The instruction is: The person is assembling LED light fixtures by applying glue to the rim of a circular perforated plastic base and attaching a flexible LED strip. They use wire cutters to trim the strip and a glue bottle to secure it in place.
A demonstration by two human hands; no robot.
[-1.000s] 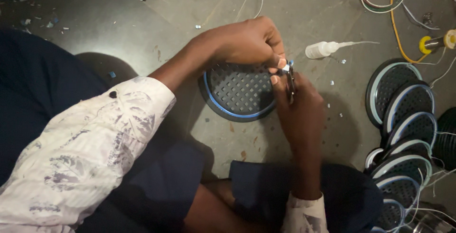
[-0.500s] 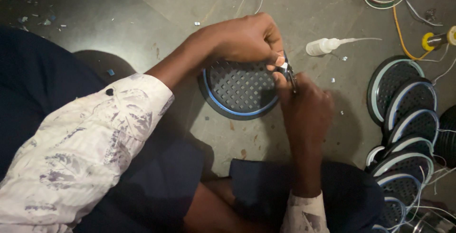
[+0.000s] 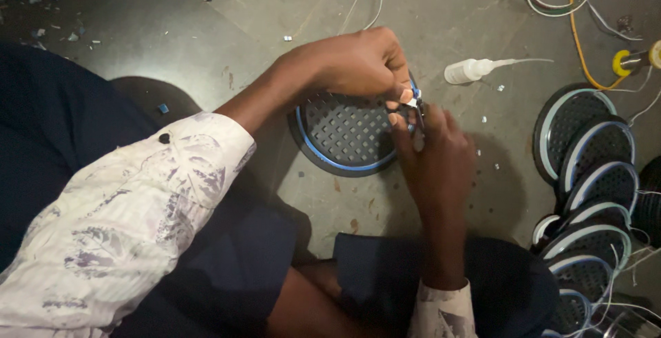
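On the grey floor (image 3: 206, 42), between the person's knees, a round black perforated grille (image 3: 344, 135) with a blue rim is lying flat. At its right edge both hands are meeting. Reaching in from the left, the left hand (image 3: 354, 62) is curling over the top of the grille, its fingers (image 3: 398, 97) pinching a small white-and-blue piece (image 3: 412, 99) at the rim. Coming up from below, the right hand (image 3: 437, 155) is gripping a small dark tool (image 3: 420, 114), fingers clenched around it, with the tip pressing against that same piece; what kind of tool it is cannot be told. Just beyond the hands, a small white squeeze bottle (image 3: 471, 69) with a long thin nozzle is lying on its side. Well to the right, a row of similar round grilles (image 3: 592, 166) is overlapping, near coiled orange and white wires (image 3: 575, 7). White scraps are scattered about the floor.
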